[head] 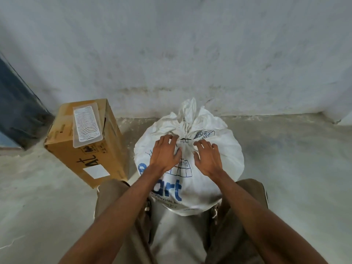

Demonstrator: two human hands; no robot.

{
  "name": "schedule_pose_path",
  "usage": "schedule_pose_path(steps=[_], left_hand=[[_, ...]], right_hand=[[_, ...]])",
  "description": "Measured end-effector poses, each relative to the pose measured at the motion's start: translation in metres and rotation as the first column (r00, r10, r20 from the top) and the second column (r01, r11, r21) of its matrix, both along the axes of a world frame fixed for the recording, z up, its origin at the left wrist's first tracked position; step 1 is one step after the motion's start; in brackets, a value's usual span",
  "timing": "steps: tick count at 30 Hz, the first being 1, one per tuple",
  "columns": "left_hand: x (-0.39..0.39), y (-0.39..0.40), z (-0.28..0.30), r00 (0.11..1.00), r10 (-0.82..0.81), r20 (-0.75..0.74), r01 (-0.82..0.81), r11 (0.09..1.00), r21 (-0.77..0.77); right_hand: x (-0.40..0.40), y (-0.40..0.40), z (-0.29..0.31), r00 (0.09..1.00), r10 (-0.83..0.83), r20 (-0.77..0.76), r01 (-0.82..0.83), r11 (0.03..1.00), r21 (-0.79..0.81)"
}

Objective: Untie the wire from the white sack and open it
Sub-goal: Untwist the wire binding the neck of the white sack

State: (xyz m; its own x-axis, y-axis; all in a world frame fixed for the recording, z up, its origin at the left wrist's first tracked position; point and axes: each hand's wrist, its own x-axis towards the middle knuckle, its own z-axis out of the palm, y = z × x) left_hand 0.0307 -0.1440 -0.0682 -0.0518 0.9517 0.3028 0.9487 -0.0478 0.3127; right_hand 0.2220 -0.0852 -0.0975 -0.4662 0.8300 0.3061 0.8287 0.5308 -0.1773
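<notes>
While your fingers (174, 139) lay spread and relaxed on the sack, neither hand gripped anything. Your left hand (165, 152) and right hand (206, 159) rested either side of the tied neck, w/ the black wire (184, 140) wound round it between them. White sack (190, 164) stood on the floor (285, 168) betw. your knees, cardboard box (85, 141) just left.

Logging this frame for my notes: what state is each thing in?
white sack: upright, neck gathered, tied shut.
wire: wrapped round the neck, not yet untied.
cardboard box: closed, plastic tray on top.
left hand: fingers spread, resting on the sack.
right hand: fingers spread, resting on the sack.
</notes>
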Motion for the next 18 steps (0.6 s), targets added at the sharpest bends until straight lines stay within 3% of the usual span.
schedule_pose_path(steps=[5, 9, 11, 18], left_hand=[[-0.014, 0.083, -0.042, 0.992, -0.037, 0.121, 0.051, 0.992, -0.114], [-0.022, 0.122, -0.075, 0.964, -0.099, 0.247, 0.145, 0.974, -0.176], [-0.022, 0.135, -0.081, 0.958, -0.162, 0.237, 0.217, 0.949, -0.229], [-0.036, 0.165, -0.072, 0.944, -0.186, 0.272, 0.260, 0.926, -0.272]], right_hand=[[-0.028, 0.074, -0.032, 0.995, 0.062, -0.079, -0.069, 0.993, -0.095], [-0.040, 0.103, -0.058, 0.958, 0.054, -0.282, -0.122, 0.966, -0.229], [-0.042, 0.110, -0.063, 0.937, 0.030, -0.347, -0.134, 0.950, -0.282], [-0.040, 0.147, -0.047, 0.969, 0.047, -0.243, -0.138, 0.918, -0.373]])
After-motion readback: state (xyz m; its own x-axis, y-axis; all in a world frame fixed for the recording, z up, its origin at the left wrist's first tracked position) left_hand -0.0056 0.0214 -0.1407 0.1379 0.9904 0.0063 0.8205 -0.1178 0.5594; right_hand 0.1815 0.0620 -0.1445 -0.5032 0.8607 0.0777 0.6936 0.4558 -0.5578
